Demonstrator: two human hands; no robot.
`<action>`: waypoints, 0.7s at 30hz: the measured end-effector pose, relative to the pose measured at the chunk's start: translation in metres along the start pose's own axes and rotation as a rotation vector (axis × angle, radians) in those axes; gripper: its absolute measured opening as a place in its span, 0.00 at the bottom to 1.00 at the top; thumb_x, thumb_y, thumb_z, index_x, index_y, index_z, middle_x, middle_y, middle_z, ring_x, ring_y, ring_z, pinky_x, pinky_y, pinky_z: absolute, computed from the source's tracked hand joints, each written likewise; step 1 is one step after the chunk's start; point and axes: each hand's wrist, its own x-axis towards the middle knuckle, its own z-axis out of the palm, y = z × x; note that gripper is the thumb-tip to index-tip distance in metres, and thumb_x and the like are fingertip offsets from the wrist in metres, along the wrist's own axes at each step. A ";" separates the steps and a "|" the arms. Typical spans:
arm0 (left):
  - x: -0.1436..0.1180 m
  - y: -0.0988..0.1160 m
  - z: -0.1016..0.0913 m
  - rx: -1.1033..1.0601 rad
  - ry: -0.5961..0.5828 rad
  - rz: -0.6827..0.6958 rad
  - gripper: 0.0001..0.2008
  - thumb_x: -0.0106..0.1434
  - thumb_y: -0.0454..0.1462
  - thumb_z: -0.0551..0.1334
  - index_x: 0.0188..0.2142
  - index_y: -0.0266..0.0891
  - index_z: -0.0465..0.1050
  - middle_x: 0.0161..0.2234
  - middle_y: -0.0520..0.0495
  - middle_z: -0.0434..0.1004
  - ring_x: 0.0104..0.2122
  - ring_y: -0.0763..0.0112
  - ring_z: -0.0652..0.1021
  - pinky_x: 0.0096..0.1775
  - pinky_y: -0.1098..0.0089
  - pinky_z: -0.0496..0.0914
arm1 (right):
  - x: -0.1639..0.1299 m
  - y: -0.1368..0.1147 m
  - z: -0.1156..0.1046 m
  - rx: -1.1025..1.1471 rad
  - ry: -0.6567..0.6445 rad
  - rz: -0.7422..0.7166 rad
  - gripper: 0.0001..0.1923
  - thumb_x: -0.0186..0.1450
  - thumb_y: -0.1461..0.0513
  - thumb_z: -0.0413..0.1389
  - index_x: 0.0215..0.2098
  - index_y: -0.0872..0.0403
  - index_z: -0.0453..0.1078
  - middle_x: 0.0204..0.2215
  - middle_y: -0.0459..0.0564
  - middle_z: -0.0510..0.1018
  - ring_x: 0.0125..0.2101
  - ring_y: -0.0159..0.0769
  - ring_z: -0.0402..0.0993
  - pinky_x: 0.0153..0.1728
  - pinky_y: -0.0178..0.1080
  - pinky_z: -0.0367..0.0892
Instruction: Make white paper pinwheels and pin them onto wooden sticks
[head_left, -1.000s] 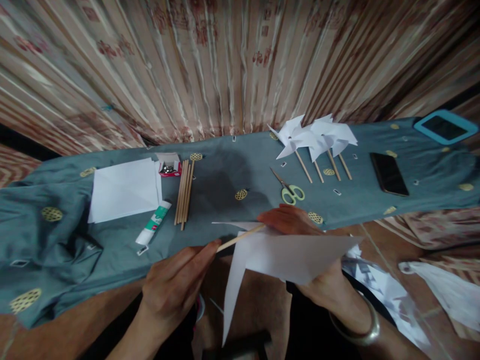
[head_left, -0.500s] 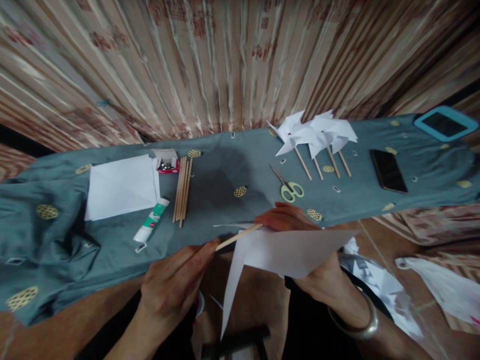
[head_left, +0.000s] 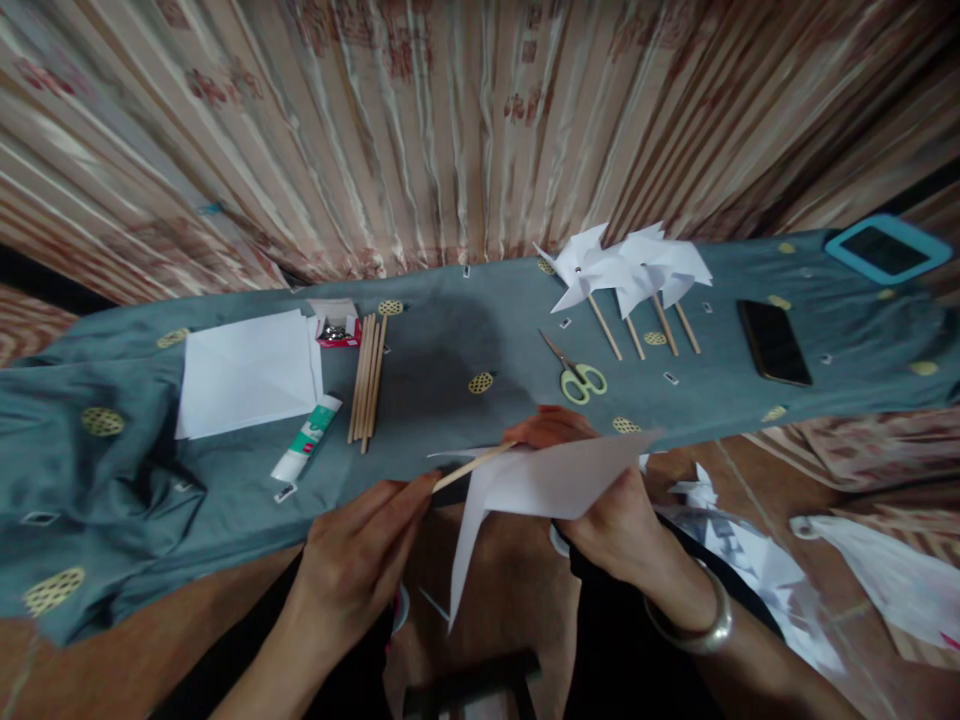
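My left hand (head_left: 367, 550) pinches one end of a thin wooden stick (head_left: 471, 468) in front of the table's near edge. The stick's other end meets a white paper pinwheel (head_left: 544, 480), whose blades are folded toward the middle. Closed around the pinwheel is my right hand (head_left: 607, 510), with fingers behind the paper where the stick joins it; the fingertips are partly hidden. Beyond my hands lie scissors (head_left: 576, 372) with light green handles. Several finished pinwheels (head_left: 637, 268) on sticks rest at the back of the table.
A grey-green patterned cloth (head_left: 442, 350) covers the table. On its left are white paper sheets (head_left: 247, 375), a glue stick (head_left: 306, 440), a small box of metal pins (head_left: 336, 325) and several wooden sticks (head_left: 367, 385). A phone (head_left: 775, 342) and blue-framed tablet (head_left: 889, 248) lie right.
My right hand has shifted slightly left and turned the pinwheel a little, its right blade now tilting upward. My left hand has moved slightly to the right, still on the stick.
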 end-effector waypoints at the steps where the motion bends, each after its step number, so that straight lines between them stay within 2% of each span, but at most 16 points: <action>1: 0.001 -0.001 0.000 -0.009 -0.008 -0.008 0.13 0.70 0.31 0.54 0.51 0.37 0.70 0.33 0.48 0.78 0.29 0.76 0.80 0.31 0.81 0.72 | 0.000 0.002 0.001 -0.006 -0.004 -0.006 0.18 0.65 0.69 0.51 0.52 0.50 0.64 0.43 0.51 0.80 0.45 0.40 0.77 0.55 0.51 0.69; 7: 0.004 -0.004 0.005 -0.031 -0.022 -0.038 0.18 0.68 0.29 0.56 0.56 0.39 0.66 0.38 0.47 0.78 0.34 0.74 0.80 0.36 0.78 0.74 | 0.001 0.008 0.004 -0.020 -0.028 0.004 0.20 0.61 0.71 0.51 0.51 0.51 0.66 0.43 0.51 0.81 0.45 0.40 0.78 0.55 0.52 0.70; 10: 0.010 -0.002 0.006 -0.035 0.014 0.002 0.16 0.67 0.27 0.56 0.53 0.38 0.69 0.43 0.44 0.77 0.41 0.71 0.79 0.41 0.75 0.75 | 0.003 0.009 0.003 -0.034 -0.011 0.009 0.19 0.62 0.70 0.51 0.49 0.50 0.66 0.43 0.50 0.81 0.44 0.39 0.79 0.54 0.50 0.70; 13: 0.020 0.001 0.007 -0.045 0.026 0.010 0.15 0.66 0.27 0.56 0.51 0.37 0.71 0.45 0.42 0.75 0.44 0.70 0.78 0.43 0.72 0.75 | 0.004 0.010 0.004 -0.065 0.003 0.012 0.17 0.63 0.69 0.51 0.49 0.51 0.68 0.43 0.51 0.81 0.47 0.41 0.77 0.52 0.50 0.72; 17: 0.034 0.007 0.009 -0.100 -0.003 -0.006 0.13 0.67 0.28 0.56 0.49 0.36 0.72 0.43 0.44 0.76 0.43 0.71 0.78 0.43 0.73 0.75 | 0.003 0.012 0.010 -0.070 0.020 -0.016 0.15 0.64 0.67 0.51 0.49 0.53 0.68 0.42 0.52 0.81 0.46 0.42 0.77 0.52 0.51 0.71; 21: 0.048 0.011 0.013 -0.143 0.029 -0.018 0.10 0.68 0.32 0.57 0.45 0.35 0.75 0.38 0.45 0.78 0.37 0.73 0.79 0.39 0.75 0.75 | 0.003 0.012 0.017 -0.071 0.083 -0.009 0.16 0.65 0.67 0.50 0.49 0.51 0.69 0.40 0.50 0.82 0.43 0.40 0.78 0.53 0.51 0.70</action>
